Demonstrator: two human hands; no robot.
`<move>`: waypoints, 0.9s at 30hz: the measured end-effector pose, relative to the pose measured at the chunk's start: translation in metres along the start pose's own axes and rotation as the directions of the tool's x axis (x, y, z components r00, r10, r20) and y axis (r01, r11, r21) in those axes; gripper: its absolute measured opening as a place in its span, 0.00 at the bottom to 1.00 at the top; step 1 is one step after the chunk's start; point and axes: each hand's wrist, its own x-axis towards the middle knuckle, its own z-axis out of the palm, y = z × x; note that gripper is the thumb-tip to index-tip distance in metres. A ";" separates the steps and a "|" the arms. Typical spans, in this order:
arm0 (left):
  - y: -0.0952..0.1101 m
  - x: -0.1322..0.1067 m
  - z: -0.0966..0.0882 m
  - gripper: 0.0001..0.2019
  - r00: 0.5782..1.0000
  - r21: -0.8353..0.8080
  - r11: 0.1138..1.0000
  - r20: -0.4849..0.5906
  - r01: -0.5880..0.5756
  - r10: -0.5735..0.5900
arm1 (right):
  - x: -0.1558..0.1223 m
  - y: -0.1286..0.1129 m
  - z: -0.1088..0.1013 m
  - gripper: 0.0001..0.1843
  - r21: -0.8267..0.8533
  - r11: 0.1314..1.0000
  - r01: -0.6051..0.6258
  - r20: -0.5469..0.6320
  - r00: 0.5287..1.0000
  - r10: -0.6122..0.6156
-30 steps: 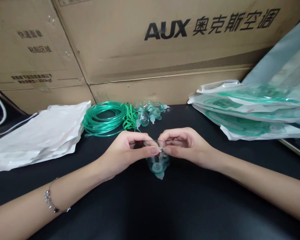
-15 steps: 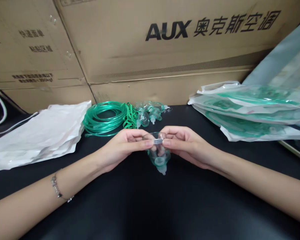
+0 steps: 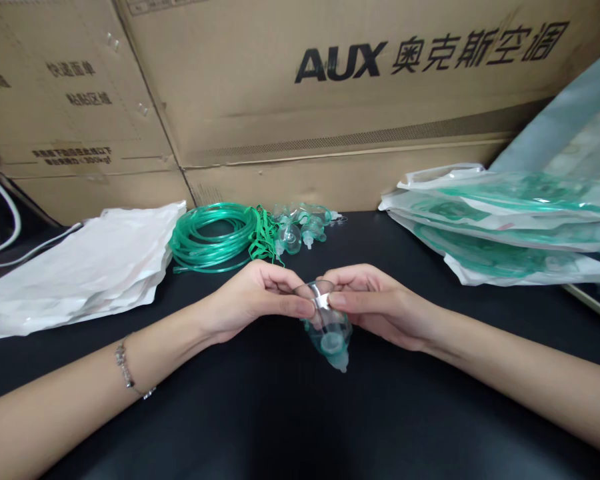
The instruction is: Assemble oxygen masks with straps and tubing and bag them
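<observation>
Mask (image 3: 334,337), clear and tinted green, is held over the middle of a black table (image 3: 300,427), its nozzle pointing down. Both hands pinch its upper rim: the left hand (image 3: 265,300) and right hand (image 3: 380,300) each press a thumb by a short, shiny strip (image 3: 323,301). Behind lie coiled green tubing (image 3: 211,253), green straps (image 3: 264,237) and more clear pieces (image 3: 307,225). White bags (image 3: 95,263) are stacked at left, filled bags (image 3: 505,230) at right, before a large cardboard box (image 3: 330,120).

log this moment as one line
left hand: holding clear mask | right hand: holding it at silver strip | beyond: coiled green tubing
</observation>
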 end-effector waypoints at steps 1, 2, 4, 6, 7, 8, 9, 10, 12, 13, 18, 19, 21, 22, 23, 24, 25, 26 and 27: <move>0.001 -0.001 0.001 0.01 1.000 0.015 1.000 0.003 -0.016 0.016 | 0.000 0.001 0.001 0.08 0.020 1.000 0.007 0.020 1.000 -0.007; 0.003 -0.002 0.003 0.02 0.999 0.031 0.999 0.011 -0.032 0.032 | 0.000 0.002 0.001 0.08 0.035 0.999 0.008 0.043 0.999 -0.010; 0.005 -0.003 0.005 0.02 0.998 0.058 0.997 0.037 -0.049 0.047 | 0.000 0.003 0.001 0.07 0.044 0.999 0.002 0.089 0.996 -0.006; 0.006 -0.004 0.007 0.01 0.998 0.070 0.997 0.034 -0.046 0.043 | 0.000 0.004 0.000 0.07 0.048 0.999 -0.002 0.111 0.994 -0.004; 0.006 -0.004 0.007 0.02 0.999 0.067 0.997 0.019 -0.039 0.038 | 0.000 0.004 0.000 0.06 0.055 0.998 -0.001 0.112 0.994 -0.005; 0.007 -0.004 0.007 0.02 0.999 0.060 0.998 0.004 -0.033 0.033 | 0.000 0.004 0.000 0.06 0.062 0.998 -0.001 0.110 0.994 -0.006; 0.007 -0.004 0.007 0.02 1.000 0.051 0.998 -0.003 -0.028 0.029 | 0.000 0.005 0.000 0.06 0.065 0.998 0.003 0.111 0.994 -0.010; 0.007 -0.005 0.007 0.02 1.000 0.045 0.999 0.007 -0.025 0.025 | -0.001 0.005 0.000 0.06 0.064 0.998 0.010 0.114 0.993 -0.017; 0.007 -0.006 0.006 0.01 0.997 0.055 0.998 0.079 -0.018 0.014 | -0.002 0.006 0.002 0.06 0.038 0.999 0.024 0.145 0.989 -0.029; 0.007 -0.007 0.005 0.02 0.992 0.070 0.997 0.129 -0.016 0.007 | -0.002 0.007 0.003 0.05 0.016 0.999 0.028 0.169 0.985 -0.030; 0.003 -0.005 0.000 0.02 0.989 0.065 0.998 0.145 -0.009 0.000 | -0.002 0.007 0.005 0.05 -0.062 0.997 0.053 0.119 0.992 -0.045; 0.001 -0.004 -0.001 0.02 0.998 0.027 0.999 0.063 -0.026 0.024 | -0.001 0.006 0.003 0.05 -0.053 0.996 0.073 0.051 0.996 -0.070; -0.002 0.000 -0.001 0.05 0.992 -0.046 0.996 -0.110 -0.073 0.068 | 0.002 0.006 -0.003 0.07 -0.018 0.995 0.101 -0.061 0.993 -0.101; -0.003 0.002 0.000 0.08 0.980 -0.065 0.993 -0.181 -0.095 0.082 | 0.004 0.006 -0.006 0.09 0.001 0.995 0.099 -0.088 0.991 -0.099; -0.005 0.003 0.000 0.11 0.966 -0.062 0.991 -0.241 -0.116 0.098 | 0.006 0.006 -0.009 0.10 0.015 0.995 0.094 -0.100 0.991 -0.092; -0.006 0.004 0.002 0.14 0.948 -0.033 0.990 -0.295 -0.137 0.121 | 0.007 0.007 -0.012 0.10 0.025 0.995 0.092 -0.110 0.990 -0.089; -0.008 0.005 0.003 0.15 0.924 0.019 0.988 -0.350 -0.156 0.153 | 0.008 0.008 -0.014 0.09 0.028 0.995 0.092 -0.122 0.989 -0.088; -0.009 0.005 0.004 0.15 0.894 0.089 0.981 -0.405 -0.172 0.193 | 0.009 0.009 -0.015 0.08 0.025 0.995 0.094 -0.140 0.986 -0.090; -0.010 0.004 0.005 0.14 0.860 0.164 0.970 -0.452 -0.180 0.236 | 0.010 0.009 -0.016 0.07 0.019 0.995 0.097 -0.162 0.983 -0.092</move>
